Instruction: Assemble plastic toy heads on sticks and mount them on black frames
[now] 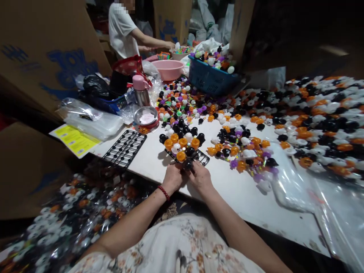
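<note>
Close together at the table's front edge, my left hand [173,176] and my right hand [200,175] both grip the lower end of one bunch of small figures [181,146]. The bunch has orange, black and white round heads that fan out above my fingers. Fingers of both hands are closed around its base, which they partly hide. Beneath the bunch a black plastic grid [202,157] shows on the white table [153,159]. Another black grid [125,148] lies flat to the left. A loose group of orange, black, white and purple figures [244,151] lies to the right.
Large piles of figures [327,121] cover the right side. Behind are a blue basket [212,77], a pink basin [168,70] and a pink-lidded flask [141,93]. Clear bags [292,182] lie front right, yellow-printed sheets [74,141] left. A person [123,32] reaches over containers at the back.
</note>
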### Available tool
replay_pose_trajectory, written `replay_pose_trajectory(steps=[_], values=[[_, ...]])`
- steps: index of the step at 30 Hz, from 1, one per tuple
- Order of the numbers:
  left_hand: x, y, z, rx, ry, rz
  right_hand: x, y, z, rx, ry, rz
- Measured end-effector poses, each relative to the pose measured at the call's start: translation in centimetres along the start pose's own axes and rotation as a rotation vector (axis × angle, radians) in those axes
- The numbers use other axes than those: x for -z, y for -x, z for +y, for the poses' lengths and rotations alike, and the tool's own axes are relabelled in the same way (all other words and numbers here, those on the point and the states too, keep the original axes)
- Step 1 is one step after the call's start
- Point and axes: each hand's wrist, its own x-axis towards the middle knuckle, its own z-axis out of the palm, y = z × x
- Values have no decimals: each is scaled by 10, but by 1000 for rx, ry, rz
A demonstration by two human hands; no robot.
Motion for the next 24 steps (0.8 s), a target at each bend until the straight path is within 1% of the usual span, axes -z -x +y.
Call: replay_pose_trajectory(steps=[4, 9, 13, 16, 20, 24], values=[[2, -3, 1, -13, -78, 8, -1, -2, -8, -64, 57, -25], [3, -5, 1, -66, -152, -17, 2, -6, -9, -128, 39, -30], [1, -3, 1, -35, -173, -4, 9, -6, -5, -60, -53, -92], [-1, -3, 3, -41, -220, 11, 10, -8, -1, 5, -55, -121], [-2, -4, 5, -35, -263, 7, 8, -10, -1, 1, -11, -112], [-2, -3, 7, -16, -323, 12, 7, -11, -4, -28, -15, -85]])
